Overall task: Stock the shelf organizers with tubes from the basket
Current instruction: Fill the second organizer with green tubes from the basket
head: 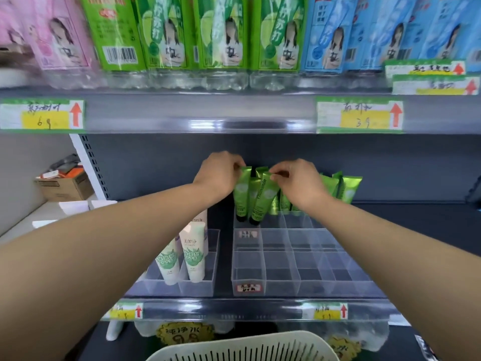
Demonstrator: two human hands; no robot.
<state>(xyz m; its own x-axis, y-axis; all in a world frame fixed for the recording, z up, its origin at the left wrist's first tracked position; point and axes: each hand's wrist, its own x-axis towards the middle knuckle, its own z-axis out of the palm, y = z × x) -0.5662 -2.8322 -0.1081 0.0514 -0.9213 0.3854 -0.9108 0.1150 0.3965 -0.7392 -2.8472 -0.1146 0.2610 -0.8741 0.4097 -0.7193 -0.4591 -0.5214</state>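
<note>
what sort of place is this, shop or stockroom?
Most likely a small retail shop: handwritten price tags with red arrows, a row of labelled drink bottles above, and clear organizers holding green tubes for display.

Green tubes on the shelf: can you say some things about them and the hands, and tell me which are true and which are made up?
1. The left hand pinches the leftmost green tube by its top. True.
2. The right hand holds nothing. False: it pinches the Chamomile tube.
3. The white tubes stand left of the green ones. True.
4. The clear organizer has packed front compartments. False: they are empty.
5. The basket sits on the shelf beside the tubes. False: it is lower down, at the bottom of the view.
</note>
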